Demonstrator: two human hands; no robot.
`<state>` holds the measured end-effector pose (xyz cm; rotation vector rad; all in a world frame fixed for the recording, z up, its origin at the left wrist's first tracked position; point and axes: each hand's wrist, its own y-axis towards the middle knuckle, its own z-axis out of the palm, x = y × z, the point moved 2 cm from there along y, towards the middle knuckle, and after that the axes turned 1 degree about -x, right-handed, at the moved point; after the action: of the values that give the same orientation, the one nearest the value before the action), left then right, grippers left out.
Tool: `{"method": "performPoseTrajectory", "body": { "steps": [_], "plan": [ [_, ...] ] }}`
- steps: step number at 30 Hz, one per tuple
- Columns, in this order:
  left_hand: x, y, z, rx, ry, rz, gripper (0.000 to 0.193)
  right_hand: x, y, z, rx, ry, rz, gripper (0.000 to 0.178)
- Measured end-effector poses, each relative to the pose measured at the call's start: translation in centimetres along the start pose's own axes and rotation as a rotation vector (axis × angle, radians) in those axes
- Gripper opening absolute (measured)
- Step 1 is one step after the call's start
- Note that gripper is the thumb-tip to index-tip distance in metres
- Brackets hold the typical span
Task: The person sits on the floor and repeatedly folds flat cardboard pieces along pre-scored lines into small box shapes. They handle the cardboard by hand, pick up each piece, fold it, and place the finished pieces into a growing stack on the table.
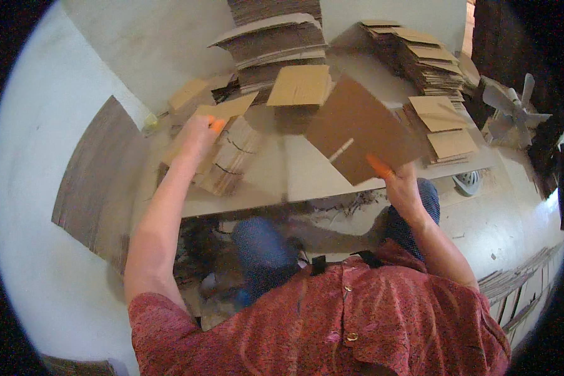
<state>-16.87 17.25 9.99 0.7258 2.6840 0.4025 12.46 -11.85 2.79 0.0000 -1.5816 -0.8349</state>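
Note:
My right hand [400, 182] grips the lower edge of a brown cardboard sheet [363, 125], tilted up over the table. A short pale strip shows on the sheet's face near its lower left. My left hand [202, 133] is closed on the edge of a smaller tan cardboard piece [237, 105], just above a leaning stack of cardboard pieces [232, 153] with dark curved lines on its side. Orange covers show on fingers of both hands. Between them, farther back, sits another tan cardboard pile [299, 86].
Tall cardboard stacks [276, 50] rise at the back, with more piles [429, 59] at the far right and a low pile [445, 125] near the right edge. A bladed fan [514, 109] stands right of the table [269, 185]. One large sheet [97, 182] leans at left.

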Motion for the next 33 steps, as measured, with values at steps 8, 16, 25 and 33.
{"method": "performPoseTrajectory", "body": {
  "steps": [8, 16, 25, 33],
  "plan": [
    [-17.3, -8.0, 6.4, 0.285, -0.591, 0.125, 0.017, -0.1, 1.8, -1.3, 0.031, -0.020, -0.026, 0.017],
    [-19.2, -6.8, 9.2, 0.302, -0.651, 0.277, 0.022, -6.8, 2.1, -3.1, 0.058, -0.320, 0.075, 0.019],
    [-20.0, -4.9, 10.4, 0.484, -0.712, 0.044, 0.021, -7.3, 3.4, -3.9, 0.057, -0.426, 0.136, 0.019],
    [-19.0, -3.9, 12.3, 0.588, -0.986, -0.185, 0.020, -9.8, 3.9, -4.2, 0.026, -0.428, 0.174, 0.027]
  ]
}}
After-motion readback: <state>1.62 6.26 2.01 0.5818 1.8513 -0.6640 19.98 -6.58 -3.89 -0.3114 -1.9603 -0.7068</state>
